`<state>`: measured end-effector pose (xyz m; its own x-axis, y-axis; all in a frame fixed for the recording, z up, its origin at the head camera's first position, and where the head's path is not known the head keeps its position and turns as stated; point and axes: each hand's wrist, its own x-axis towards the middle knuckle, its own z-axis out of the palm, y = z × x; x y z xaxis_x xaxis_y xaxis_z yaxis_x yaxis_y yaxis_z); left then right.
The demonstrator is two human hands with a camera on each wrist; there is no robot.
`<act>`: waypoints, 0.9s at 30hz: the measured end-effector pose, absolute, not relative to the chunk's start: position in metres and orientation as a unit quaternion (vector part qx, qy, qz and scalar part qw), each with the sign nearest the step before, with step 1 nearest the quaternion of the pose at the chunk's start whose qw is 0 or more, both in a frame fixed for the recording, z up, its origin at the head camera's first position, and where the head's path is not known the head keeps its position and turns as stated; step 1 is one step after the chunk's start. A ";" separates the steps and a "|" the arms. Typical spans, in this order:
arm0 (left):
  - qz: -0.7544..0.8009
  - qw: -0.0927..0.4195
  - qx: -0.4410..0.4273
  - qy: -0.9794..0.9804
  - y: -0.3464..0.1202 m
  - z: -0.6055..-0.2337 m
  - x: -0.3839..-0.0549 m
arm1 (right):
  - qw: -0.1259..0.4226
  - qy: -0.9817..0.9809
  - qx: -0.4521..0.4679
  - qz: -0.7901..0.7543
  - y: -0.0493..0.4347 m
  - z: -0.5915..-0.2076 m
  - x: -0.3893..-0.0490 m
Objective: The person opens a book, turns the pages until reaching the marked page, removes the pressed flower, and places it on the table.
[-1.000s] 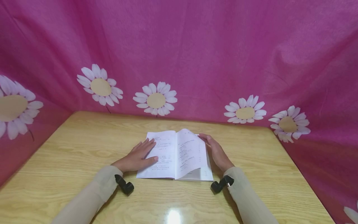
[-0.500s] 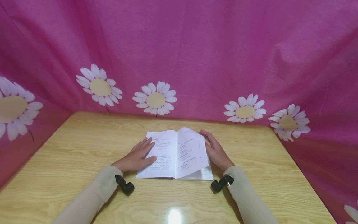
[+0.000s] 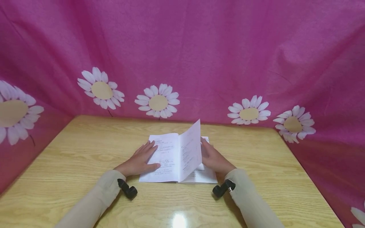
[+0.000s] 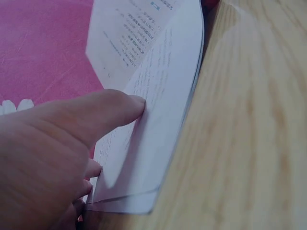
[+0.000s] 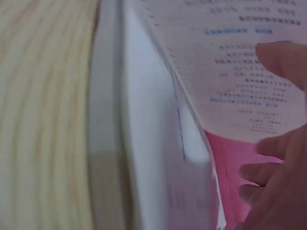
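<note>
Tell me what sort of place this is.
Likely a curtained-off desk space, perhaps arranged for recording: pink flower-printed cloth hangs behind and beside a wood-grain table, an open book lies there, and each wrist wears a small black device.

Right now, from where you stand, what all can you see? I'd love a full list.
Book: 1, white with dark and some blue print, lying open on the table
Raised page: 1, white, standing up from the book's right side
Table: 1, light wood, under the book
Cloth: cannot count pieces, pink, behind and beside the table
Flowers: 6, white with yellowish centres, on the cloth; two cut off by the picture's edges
Wrist cameras: 2, black, one at each wrist
Sleeves: 2, beige, on both arms
Left hand: 1, bare, on the book's left side
Right hand: 1, bare, partly behind the raised page
</note>
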<state>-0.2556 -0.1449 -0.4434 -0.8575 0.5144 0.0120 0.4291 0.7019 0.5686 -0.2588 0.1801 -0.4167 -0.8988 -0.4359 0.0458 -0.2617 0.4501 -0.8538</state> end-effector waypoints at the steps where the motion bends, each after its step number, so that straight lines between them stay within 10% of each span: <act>1: 0.287 0.073 0.258 0.920 -0.145 -0.443 -0.256 | 0.080 0.851 -0.229 -0.466 0.178 -0.417 -0.259; 27: 0.359 0.107 0.210 0.903 -0.150 -0.442 -0.263 | 0.058 0.882 -0.329 -0.334 0.138 -0.419 -0.234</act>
